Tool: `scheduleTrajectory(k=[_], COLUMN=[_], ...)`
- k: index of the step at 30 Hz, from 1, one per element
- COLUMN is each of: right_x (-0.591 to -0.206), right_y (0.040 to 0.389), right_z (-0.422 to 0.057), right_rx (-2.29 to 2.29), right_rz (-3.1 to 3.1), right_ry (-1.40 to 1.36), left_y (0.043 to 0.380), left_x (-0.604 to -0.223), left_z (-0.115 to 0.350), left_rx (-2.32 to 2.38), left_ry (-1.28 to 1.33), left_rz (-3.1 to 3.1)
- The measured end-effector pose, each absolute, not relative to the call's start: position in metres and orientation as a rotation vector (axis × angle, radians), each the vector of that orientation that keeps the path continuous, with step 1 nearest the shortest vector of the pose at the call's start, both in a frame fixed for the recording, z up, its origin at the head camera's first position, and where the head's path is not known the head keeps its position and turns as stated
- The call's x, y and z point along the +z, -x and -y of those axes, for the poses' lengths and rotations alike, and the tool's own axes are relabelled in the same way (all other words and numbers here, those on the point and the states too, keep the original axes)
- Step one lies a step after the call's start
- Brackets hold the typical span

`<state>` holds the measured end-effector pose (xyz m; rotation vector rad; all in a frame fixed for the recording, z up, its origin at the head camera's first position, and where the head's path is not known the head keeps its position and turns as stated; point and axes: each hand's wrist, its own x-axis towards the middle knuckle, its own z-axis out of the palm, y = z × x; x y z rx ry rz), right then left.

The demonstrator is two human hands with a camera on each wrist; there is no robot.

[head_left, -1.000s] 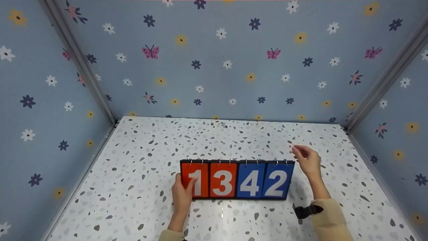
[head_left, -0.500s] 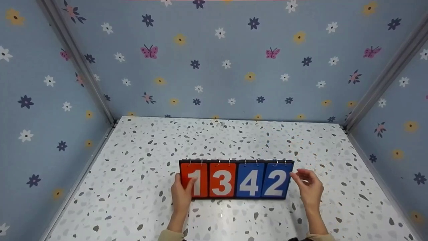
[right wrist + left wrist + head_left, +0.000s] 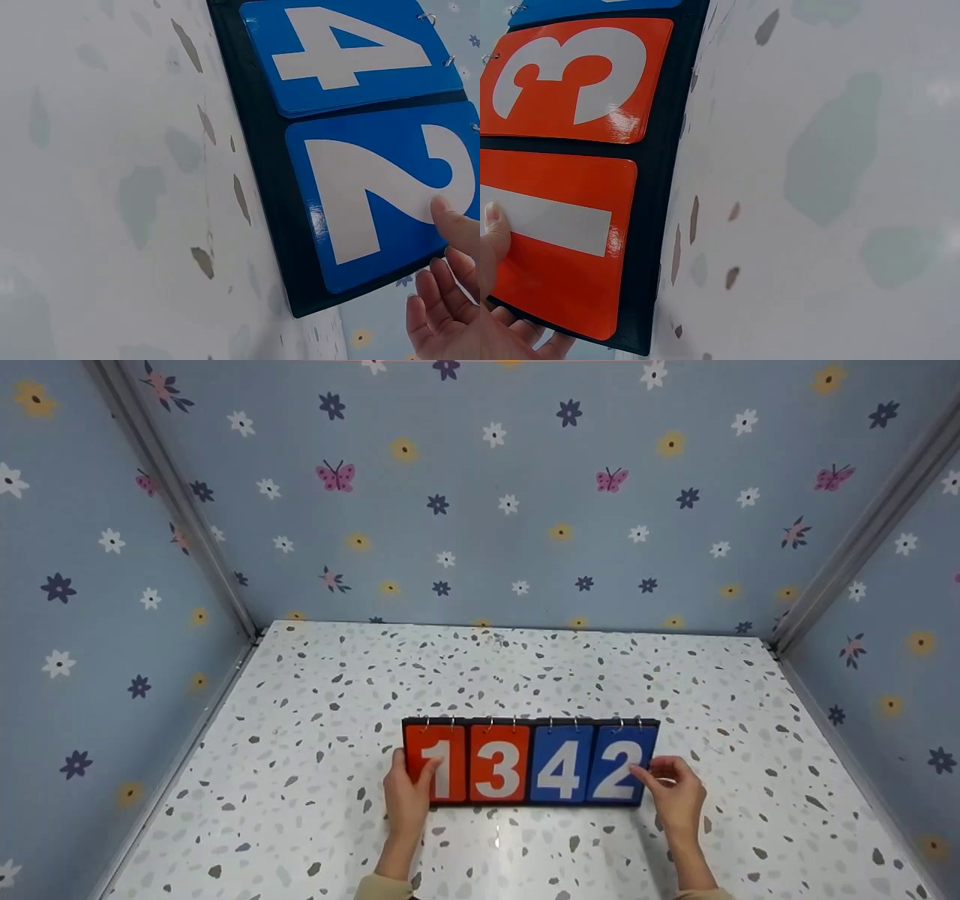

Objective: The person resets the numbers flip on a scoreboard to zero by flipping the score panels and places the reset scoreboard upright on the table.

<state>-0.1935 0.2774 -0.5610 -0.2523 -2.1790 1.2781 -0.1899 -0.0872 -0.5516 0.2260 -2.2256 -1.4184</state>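
Observation:
A flip scoreboard [image 3: 532,765] with a black backing stands tilted on the speckled table. Its red cards read 1 and 3, its blue cards 4 and 2, all hung on metal rings. At its left end my left hand [image 3: 407,799] grips the board, thumb on the red 1 card [image 3: 562,247] and fingers behind the edge. My right hand [image 3: 679,799] holds the other end, its thumb laid on the blue 2 card [image 3: 397,195]. In the right wrist view, its curled fingers sit at the board's side edge; their contact behind is partly hidden.
The white table [image 3: 315,720] with grey flecks extends around the board. Blue flowered panels [image 3: 480,510] enclose it at the back and both sides, joined by grey metal posts [image 3: 180,502] at the corners.
My right hand has come down from above the board's upper right corner to its right edge, and its thumb now touches the 2 card. The left hand and the numbers stay the same.

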Motion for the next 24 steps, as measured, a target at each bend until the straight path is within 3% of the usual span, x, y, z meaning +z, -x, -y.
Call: scheduleTrajectory(k=[6,13,24], right_x=[-0.543,-0.589,-0.540], right_y=[0.187,0.205,0.173], right_z=[-0.270,-0.296,-0.281], right_rx=[1.321,1.232,1.167], right_rz=[2.224,2.262,2.353], right_ry=[0.292,0.269,0.166], left_y=[0.189,0.189,0.188], left_x=[-0.551,-0.550,-0.551], left_z=[0.087,0.087,0.088], left_rx=[-1.453,-1.458,-1.392], left_ry=[-0.230,-0.228,-0.190], left_rz=[2.224,2.224,2.213])
